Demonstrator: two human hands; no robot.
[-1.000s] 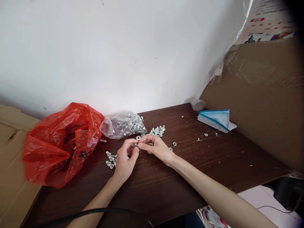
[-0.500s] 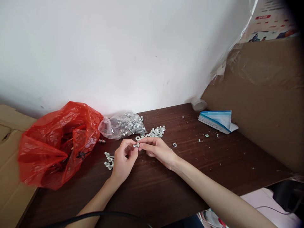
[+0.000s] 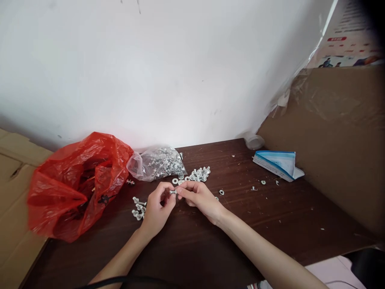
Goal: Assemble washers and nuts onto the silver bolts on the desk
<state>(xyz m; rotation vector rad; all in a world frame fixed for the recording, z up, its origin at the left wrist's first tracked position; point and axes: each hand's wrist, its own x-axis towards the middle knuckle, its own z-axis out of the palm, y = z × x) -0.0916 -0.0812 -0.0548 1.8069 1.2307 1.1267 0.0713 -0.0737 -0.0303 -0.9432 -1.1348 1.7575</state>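
Above the dark table, a small silver bolt [image 3: 173, 192] lies roughly level between my two hands. My left hand [image 3: 157, 210] pinches one end between thumb and forefinger. The thumb and fingers of my right hand [image 3: 200, 198] close on the other end and cover part of it; whether a nut sits there I cannot tell. Just beyond my fingertips lie flat washers [image 3: 175, 181]. Behind them stands a cluster of bolts [image 3: 201, 174], heads down. A second heap of bolts [image 3: 138, 209] is beside my left hand, which hides some of it.
A clear bag of small hardware [image 3: 164, 162] rests against the wall, beside a red plastic bag [image 3: 60, 192]. Right of my hands is a loose nut [image 3: 221, 192]. Farther right are a folded blue-and-white packet [image 3: 276, 164], a clear round container [image 3: 255, 142] and a large carton [image 3: 327, 152].
The view has tilted up a little, so everything sits lower in the picture. Both hands keep their pinch on the bolt, and the right fingertips have shifted slightly over its end.
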